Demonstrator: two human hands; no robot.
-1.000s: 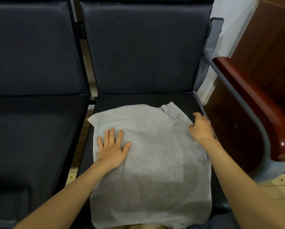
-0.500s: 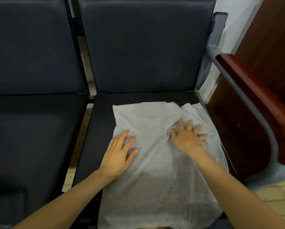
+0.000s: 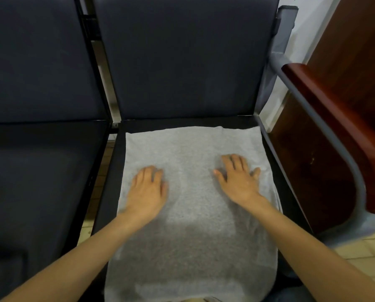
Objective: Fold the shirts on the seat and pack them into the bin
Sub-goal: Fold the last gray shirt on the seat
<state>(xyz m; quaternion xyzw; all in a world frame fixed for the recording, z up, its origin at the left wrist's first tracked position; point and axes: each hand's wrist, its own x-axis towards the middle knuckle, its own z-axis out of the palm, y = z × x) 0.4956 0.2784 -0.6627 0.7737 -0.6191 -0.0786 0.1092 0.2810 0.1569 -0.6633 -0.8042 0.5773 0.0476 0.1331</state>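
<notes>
Your left grip [image 3: 148,190] lies released, palm down with fingers straight, pressing on the grey shirt [image 3: 190,236]; your right grip [image 3: 238,179] is released too, fingers spread flat on the same cloth, apart from the left. Neither grasps anything. The shirt lies spread over the seat [image 3: 111,182], its far edge near the backrest [image 3: 182,62], with the wooden armrest [image 3: 334,127] off to its right. You look to be in the smoothing step, with the folding itself at best partly done. The next move likely calls for pinching one edge or the far corners and bringing them across evenly while one palm anchors the cloth. The bin is not in view, nor any other shirt; the shirt's near end is cut off at the bottom, and its sleeves and collar are hard to make out
</notes>
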